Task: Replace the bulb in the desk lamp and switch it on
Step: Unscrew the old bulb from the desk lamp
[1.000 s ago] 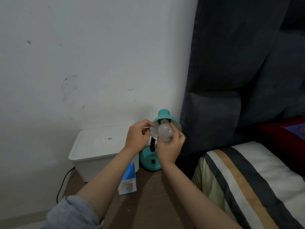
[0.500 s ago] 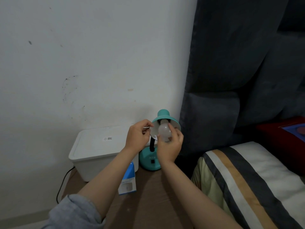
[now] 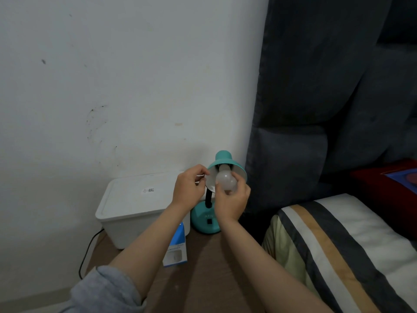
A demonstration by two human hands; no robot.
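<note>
Just below the centre of the frame, the right hand (image 3: 232, 199) has its fingers curled round the frosted white round bulb (image 3: 226, 180), which sits in the socket of the small teal metal desk lamp (image 3: 222, 168). The left hand (image 3: 189, 188) pinches the shade's rim to steady it. Biggest risk, I'd say: cross-threading if the bulb goes in crooked, or the light lamp tipping off the brown wooden tabletop (image 3: 203, 279).

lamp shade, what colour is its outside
Teal, on the cone-shaped lamp shade; clearest in the head view.
</note>
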